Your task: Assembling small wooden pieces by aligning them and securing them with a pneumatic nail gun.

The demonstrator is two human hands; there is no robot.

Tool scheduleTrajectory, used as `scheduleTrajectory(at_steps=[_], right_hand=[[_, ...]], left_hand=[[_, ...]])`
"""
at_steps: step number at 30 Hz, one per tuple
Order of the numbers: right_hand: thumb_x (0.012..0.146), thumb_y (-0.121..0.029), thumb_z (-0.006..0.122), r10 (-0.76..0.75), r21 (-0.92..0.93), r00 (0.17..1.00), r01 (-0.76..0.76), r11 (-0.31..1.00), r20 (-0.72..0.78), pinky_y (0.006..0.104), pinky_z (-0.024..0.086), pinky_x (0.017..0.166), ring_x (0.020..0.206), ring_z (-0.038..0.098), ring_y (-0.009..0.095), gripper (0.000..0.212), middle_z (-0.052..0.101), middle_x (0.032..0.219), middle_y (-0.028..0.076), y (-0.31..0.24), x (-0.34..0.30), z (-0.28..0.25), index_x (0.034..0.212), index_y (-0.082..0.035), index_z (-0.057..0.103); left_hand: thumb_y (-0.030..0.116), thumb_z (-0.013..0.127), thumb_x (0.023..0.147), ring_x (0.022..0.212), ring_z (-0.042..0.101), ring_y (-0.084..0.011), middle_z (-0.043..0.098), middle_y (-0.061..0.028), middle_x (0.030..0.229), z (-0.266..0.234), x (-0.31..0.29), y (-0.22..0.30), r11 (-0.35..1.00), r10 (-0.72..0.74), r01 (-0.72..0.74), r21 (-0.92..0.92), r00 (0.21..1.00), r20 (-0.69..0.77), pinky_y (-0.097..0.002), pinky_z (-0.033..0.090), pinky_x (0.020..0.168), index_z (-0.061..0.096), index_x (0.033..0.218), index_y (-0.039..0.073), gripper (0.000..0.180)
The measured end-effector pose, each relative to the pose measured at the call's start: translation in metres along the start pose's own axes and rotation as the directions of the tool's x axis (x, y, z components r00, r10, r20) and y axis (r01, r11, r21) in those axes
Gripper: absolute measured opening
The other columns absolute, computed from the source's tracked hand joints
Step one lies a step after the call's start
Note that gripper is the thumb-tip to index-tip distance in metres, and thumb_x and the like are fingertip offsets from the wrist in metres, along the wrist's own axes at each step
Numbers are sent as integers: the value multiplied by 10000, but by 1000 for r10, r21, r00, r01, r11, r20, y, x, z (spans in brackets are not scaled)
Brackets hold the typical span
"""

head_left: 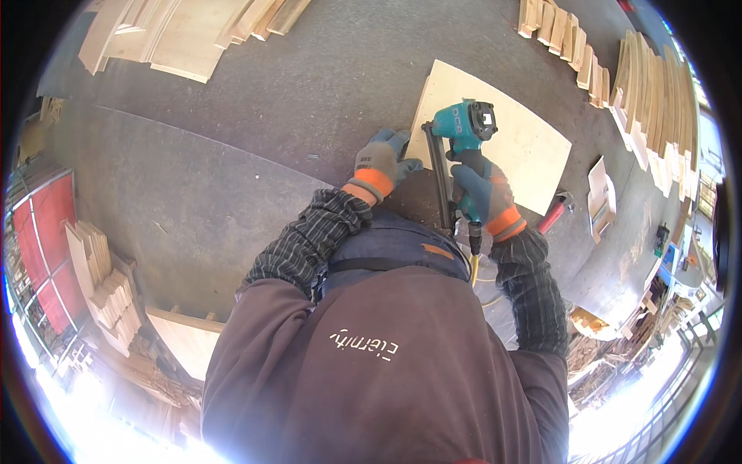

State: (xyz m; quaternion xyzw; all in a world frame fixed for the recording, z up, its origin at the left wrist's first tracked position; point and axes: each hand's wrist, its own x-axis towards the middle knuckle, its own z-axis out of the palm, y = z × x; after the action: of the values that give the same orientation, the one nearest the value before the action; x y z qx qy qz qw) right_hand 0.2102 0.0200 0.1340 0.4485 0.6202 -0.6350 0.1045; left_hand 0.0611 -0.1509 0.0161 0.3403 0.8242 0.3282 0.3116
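My right hand (487,189), in a grey-blue glove with an orange cuff, is closed round the handle of a teal nail gun (452,122). The gun lies over the left part of a pale plywood panel (522,127), its long dark magazine pointing back toward me. An air hose fitting hangs from the handle's end. At the panel's left edge is my left hand (379,162), gloved alike, with fingers and thumb curled at the near left corner. A narrow wood edge shows along that side; the fingertips' grip is partly hidden.
A red-handled hammer (552,216) lies right of the panel, near an open cardboard box (600,197). Wood strips (657,100) line the far right of the dark table (209,185). More boards (182,50) lie far left; stacked wood pieces (100,282) stand at left. A yellow hose (476,271) runs beside me.
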Motion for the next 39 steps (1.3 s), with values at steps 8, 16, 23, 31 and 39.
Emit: scheduleTrajectory(at_steps=[8,16,23,31,39], right_hand=[[951,-271,729,54,117,998,-55,992,17,273,482,644,732,605,92,399,652,854,-15,-2,-12,3,1275,-40,709],[979,-173,665,-85,-14,980,84,996,-178,274,507,700,800,618,91,431,690,937,9,45,-102,-75,1369,11,658],[975,-44,649,-22,151,821,131,980,-571,307,532,898,1061,655,128,449,719,1286,63,187,-165,-164,1419,15,616],[903,-187,718,-61,-437,592,-517,736,-803,479,598,828,952,755,380,504,778,1053,173,269,-166,-257,1396,-133,625],[893,-258,728,122,-611,702,-681,405,-702,504,588,802,951,748,422,309,788,979,161,421,-131,-343,1163,-108,744]], left_hand=[[365,878,828,1069,699,-399,660,-182,1257,1,0,-5,998,-2,2,-58,1000,7,-478,566,896,665,1392,111,654],[337,890,812,1056,685,-424,672,-203,1230,-5,2,11,982,185,-179,59,976,-115,-489,569,897,657,1344,68,641],[319,866,833,1254,607,-433,651,-249,1343,31,55,117,820,572,-565,94,815,-95,-504,535,1035,648,1351,28,632],[323,739,927,1226,649,-434,670,-240,1365,121,173,194,681,675,-628,377,738,10,-508,509,1067,665,1335,30,507],[385,625,1001,868,740,-438,758,-234,900,171,207,220,731,356,-367,576,924,137,-544,579,800,797,976,46,381]])
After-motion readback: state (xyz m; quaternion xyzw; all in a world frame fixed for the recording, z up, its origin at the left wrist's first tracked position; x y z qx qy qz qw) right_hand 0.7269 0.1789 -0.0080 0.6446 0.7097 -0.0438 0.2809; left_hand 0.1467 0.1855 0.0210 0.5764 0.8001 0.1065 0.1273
